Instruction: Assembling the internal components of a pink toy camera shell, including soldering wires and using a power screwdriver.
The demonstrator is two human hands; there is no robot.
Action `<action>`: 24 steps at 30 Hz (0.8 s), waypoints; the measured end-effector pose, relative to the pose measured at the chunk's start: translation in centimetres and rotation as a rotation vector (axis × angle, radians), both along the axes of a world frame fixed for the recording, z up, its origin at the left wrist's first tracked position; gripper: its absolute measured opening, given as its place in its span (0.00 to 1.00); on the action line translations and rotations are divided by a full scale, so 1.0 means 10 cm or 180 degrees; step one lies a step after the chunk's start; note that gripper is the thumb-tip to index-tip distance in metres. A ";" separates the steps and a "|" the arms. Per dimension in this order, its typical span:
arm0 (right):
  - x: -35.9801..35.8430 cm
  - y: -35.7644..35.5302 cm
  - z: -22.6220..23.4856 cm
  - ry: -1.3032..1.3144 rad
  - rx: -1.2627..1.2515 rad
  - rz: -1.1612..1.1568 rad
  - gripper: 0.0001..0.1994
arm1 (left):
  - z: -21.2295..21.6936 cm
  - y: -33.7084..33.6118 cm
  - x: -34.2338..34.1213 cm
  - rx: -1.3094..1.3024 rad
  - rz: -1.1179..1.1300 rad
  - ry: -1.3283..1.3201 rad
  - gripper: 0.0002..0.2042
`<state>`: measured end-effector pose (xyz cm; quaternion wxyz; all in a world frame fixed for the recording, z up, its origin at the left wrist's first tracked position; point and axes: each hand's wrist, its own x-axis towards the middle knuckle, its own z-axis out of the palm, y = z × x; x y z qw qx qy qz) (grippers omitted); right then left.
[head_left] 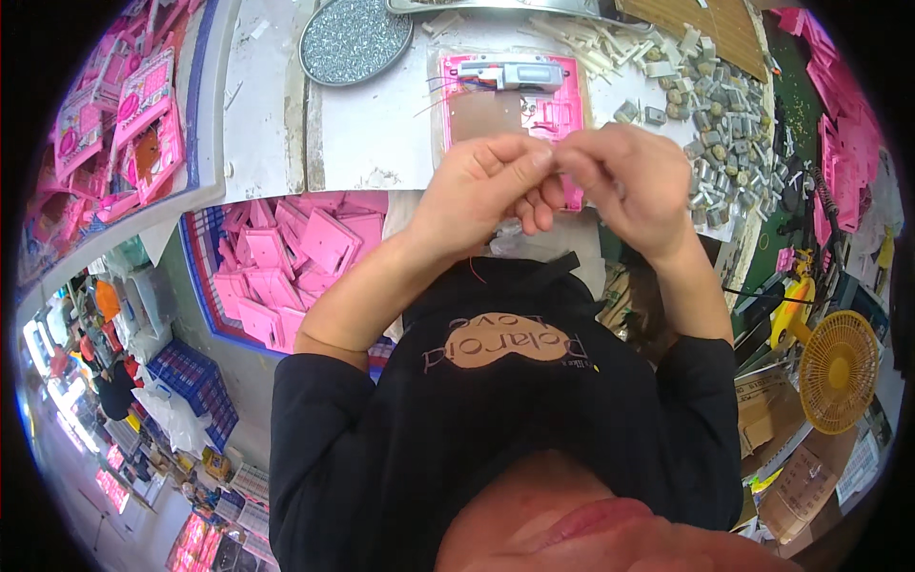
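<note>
1. Left hand [486, 181] and right hand [637, 179]: fingers pinched narrow, tips meeting or nearly so; cannot tell whether a small part is held between.
2. Pink casing [571, 103]: on worktop [372, 143], just beyond the hands, near edge partly hidden by them. Grey module [524, 75] lies across its far end; thin wires [475, 83] at module's left.
3. Judgement: steady wrists, light pinch, wires kept slack, fingertips in view.

bare left hand [491, 181]: fingers curled, pinch unclear | bare right hand [640, 181]: likewise, tips beside the other's | bare forearms [381, 272]: converging
</note>
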<state>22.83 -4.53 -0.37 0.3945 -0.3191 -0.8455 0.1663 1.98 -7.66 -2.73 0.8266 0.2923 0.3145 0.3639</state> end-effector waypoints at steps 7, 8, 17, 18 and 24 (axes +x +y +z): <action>0.22 -0.47 0.01 0.0459 -0.1874 0.0360 0.16 | 0.02 -0.26 0.03 0.0048 -0.0201 0.0824 0.10; 0.32 -0.50 0.07 0.0258 -0.1916 0.0394 0.18 | 0.02 -0.28 0.04 0.0077 -0.0195 0.0979 0.11; 0.68 -0.81 -0.36 0.1156 -0.1564 -0.0608 0.15 | 0.21 0.24 0.21 0.1053 -0.1085 0.1735 0.13; 0.69 -0.85 -0.43 0.1869 -0.2206 -0.0720 0.15 | 0.05 0.37 0.20 0.2670 -0.0645 0.2565 0.12; 0.85 -0.70 -0.68 0.3426 -0.2985 0.0082 0.18 | -0.13 0.52 0.38 0.4128 -0.0847 0.4344 0.10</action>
